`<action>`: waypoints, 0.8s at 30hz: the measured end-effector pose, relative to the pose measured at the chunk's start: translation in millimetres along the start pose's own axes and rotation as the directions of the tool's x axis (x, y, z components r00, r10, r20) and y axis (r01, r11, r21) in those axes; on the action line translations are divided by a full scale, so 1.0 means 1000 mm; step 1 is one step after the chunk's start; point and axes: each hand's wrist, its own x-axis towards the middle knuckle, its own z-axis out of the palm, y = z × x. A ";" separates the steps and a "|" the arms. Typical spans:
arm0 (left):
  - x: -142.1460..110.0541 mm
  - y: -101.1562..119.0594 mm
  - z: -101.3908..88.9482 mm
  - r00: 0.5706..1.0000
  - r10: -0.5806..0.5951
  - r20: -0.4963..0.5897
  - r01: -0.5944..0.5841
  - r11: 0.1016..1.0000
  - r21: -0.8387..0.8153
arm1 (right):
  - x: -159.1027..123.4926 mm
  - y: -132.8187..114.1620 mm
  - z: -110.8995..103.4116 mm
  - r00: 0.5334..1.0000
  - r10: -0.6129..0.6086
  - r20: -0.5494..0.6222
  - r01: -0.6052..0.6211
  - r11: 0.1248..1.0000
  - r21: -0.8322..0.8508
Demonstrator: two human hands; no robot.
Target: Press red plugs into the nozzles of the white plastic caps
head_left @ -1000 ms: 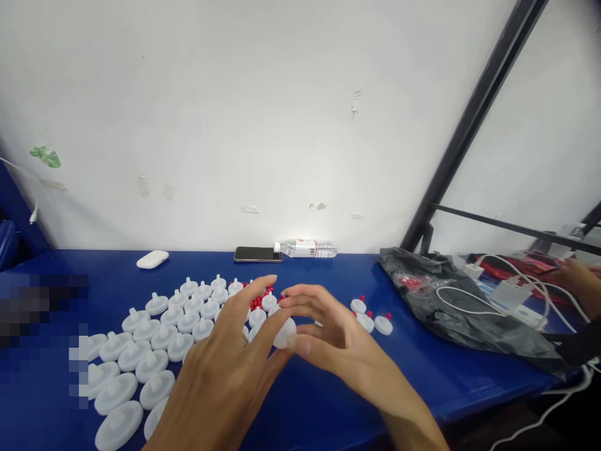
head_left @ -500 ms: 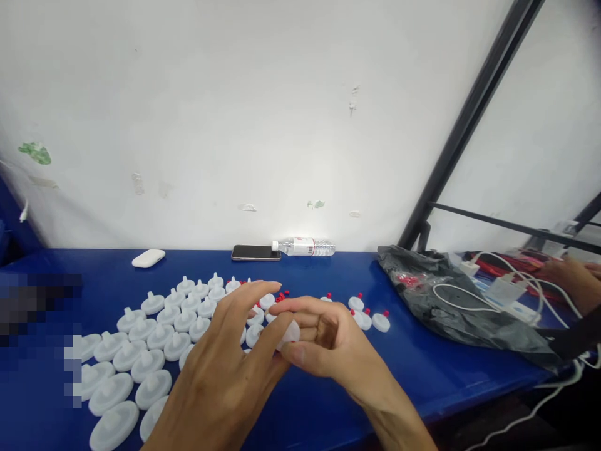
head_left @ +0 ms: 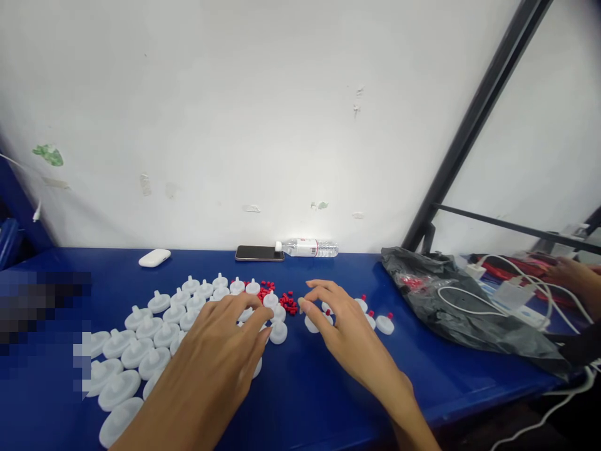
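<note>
My left hand (head_left: 232,338) hovers over the right side of a group of white plastic discs with short upright nozzles (head_left: 153,362). Its fingers are curled and apart, with thumb and forefinger close to a disc (head_left: 278,332); I see nothing held. Small red caps (head_left: 287,302) lie in a loose pile behind and between the hands. My right hand (head_left: 340,326) is just right of that pile, thumb and forefinger apart and nothing visible between them. Beside and partly behind it stand several discs wearing red caps (head_left: 385,324).
A phone (head_left: 259,253) and a clear water bottle (head_left: 307,247) lie along the wall. At the left is a white case (head_left: 154,257). A grey plastic bag (head_left: 451,307) with cables covers the right of the blue table (head_left: 300,401). Another person's hand (head_left: 575,275) shows at far right.
My hands, together around a white disc half a second ago, have come apart. The disc has left them. My left hand has moved left to the discs, my right towards the red caps.
</note>
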 end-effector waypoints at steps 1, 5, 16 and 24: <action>0.000 0.001 0.001 1.000 -0.003 0.025 0.003 1.000 0.002 | 0.000 0.001 0.000 1.000 -0.021 0.012 0.022 1.000 -0.021; 0.001 0.006 0.007 0.999 0.009 0.051 -0.010 1.000 0.010 | -0.001 0.005 0.001 0.990 -0.041 0.135 0.054 0.995 -0.090; -0.009 0.014 0.049 0.987 0.050 0.153 -0.050 0.999 -0.005 | 0.008 0.023 0.013 0.991 -0.120 0.055 0.132 0.890 -0.435; -0.005 0.022 0.038 0.955 0.082 0.284 -0.065 0.996 -0.067 | 0.009 0.025 0.022 0.955 -0.157 0.251 0.261 0.847 -0.464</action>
